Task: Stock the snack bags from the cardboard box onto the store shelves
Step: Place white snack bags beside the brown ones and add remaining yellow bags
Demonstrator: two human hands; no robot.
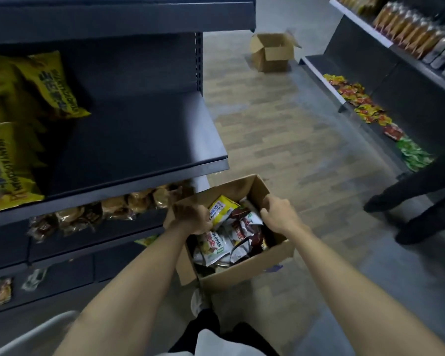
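While both my arms reach down over the open cardboard box (244, 272) on the floor, my left hand (190, 218) sits at the box's left rim with its fingers curled toward a yellow-and-white snack bag (220, 210); I cannot tell whether that grip has actually closed on the bag or only touches it. My right hand (278, 210) is at the far right wall of the box, fingers curled over the edge, its grip closed on the cardboard. Inside the box lie mixed snack bags (231, 242), white, yellow and dark red, heaped loosely. To the left stands the dark shelf (144, 140), its near right part bare, with yellow bags (44, 83) stacked at its left end. On the tier below it sit brown wrapped packets (113, 209). Far up the aisle a second cardboard box (271, 52) stands open on the wood-pattern floor (280, 140). At right, another shelf unit carries colourful small packets (362, 106), and a person's dark trouser legs (416, 201) stand beside it.
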